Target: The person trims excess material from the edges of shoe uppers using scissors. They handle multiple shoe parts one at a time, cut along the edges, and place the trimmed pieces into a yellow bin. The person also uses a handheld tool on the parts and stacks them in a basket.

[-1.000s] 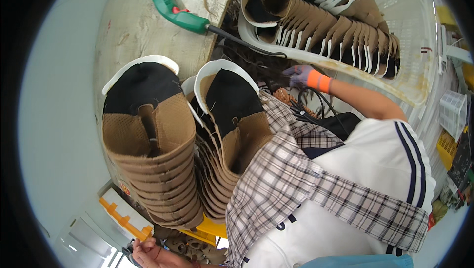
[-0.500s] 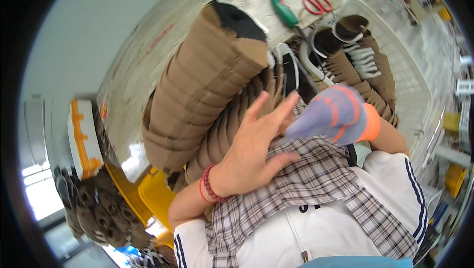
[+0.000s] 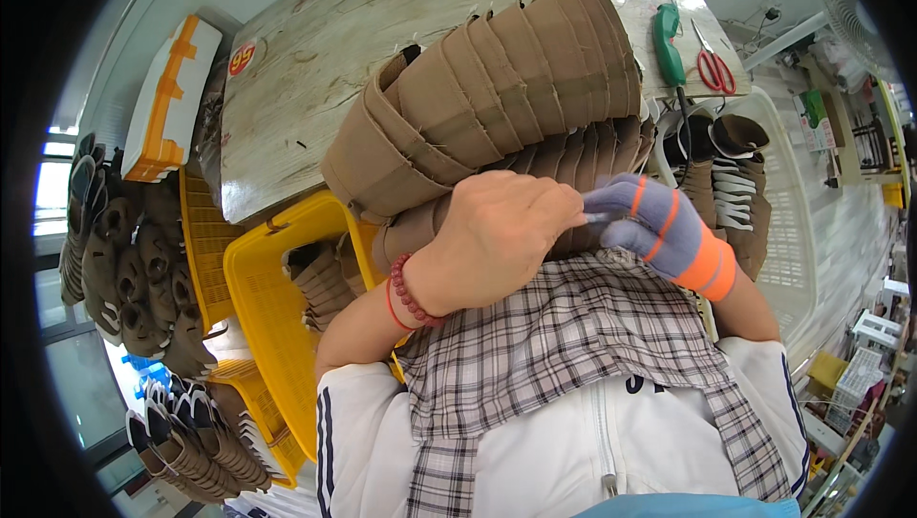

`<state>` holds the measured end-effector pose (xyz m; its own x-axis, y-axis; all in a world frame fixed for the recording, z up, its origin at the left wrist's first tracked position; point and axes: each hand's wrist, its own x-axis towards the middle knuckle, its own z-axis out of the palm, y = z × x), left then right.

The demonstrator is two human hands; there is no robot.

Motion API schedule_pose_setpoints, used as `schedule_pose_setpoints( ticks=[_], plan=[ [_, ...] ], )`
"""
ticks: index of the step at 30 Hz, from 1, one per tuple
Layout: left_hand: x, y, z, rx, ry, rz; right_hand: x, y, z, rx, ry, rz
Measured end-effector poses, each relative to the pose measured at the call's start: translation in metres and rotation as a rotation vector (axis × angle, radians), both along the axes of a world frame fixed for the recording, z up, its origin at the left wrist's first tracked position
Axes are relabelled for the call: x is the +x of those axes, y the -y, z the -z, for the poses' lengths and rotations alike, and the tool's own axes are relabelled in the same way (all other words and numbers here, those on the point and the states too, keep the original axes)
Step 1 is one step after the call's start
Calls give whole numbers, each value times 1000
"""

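My bare left hand [image 3: 501, 239], with a red bead bracelet at its wrist, is closed with its knuckles up in front of the brown stack. My right hand [image 3: 659, 229] wears a grey-purple glove with orange stripes and an orange cuff; its fingers are bent. Fingertips of both hands meet at something small and whitish, too blurred to name; it may be a glove fingertip. Behind them a long stack of nested brown fabric shoe uppers [image 3: 506, 69] lies slanted at the table's edge. A second row of brown uppers [image 3: 583, 150] sits beneath it, partly hidden by my hands.
On the worktable [image 3: 287, 107] lie a green corded hand tool [image 3: 667, 45] and red-handled scissors [image 3: 714, 69]. A white basket [image 3: 788, 174] with brown uppers stands at right. Yellow baskets [image 3: 253, 303], a white box with orange tape [image 3: 172, 103] and more brown uppers [image 3: 143, 270] are at left.
My left hand was spread open and is now closed, meeting the gloved fingers. The view has turned, so the stack lies flatter and more of the yellow baskets shows.
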<state>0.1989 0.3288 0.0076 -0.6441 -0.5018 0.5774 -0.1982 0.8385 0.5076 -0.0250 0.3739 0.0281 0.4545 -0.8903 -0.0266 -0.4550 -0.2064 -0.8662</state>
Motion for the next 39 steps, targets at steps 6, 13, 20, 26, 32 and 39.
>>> schedule_pose_setpoints(
  ticks=[6,13,20,26,32,39],
  plan=[
    [31,-2,2,-53,35,-136,-17,-3,6,351,267,216],
    [151,-65,122,739,-488,-1040,-148,-34,47,-421,-301,1023],
    [159,-50,192,1393,-670,-124,-84,26,170,361,-293,332],
    [94,7,224,1872,-797,298,-46,70,194,411,-408,138],
    [49,38,221,1999,-777,384,-53,67,197,478,-460,125],
    [19,52,221,2069,-721,433,-62,55,189,538,-479,147]
  ],
)
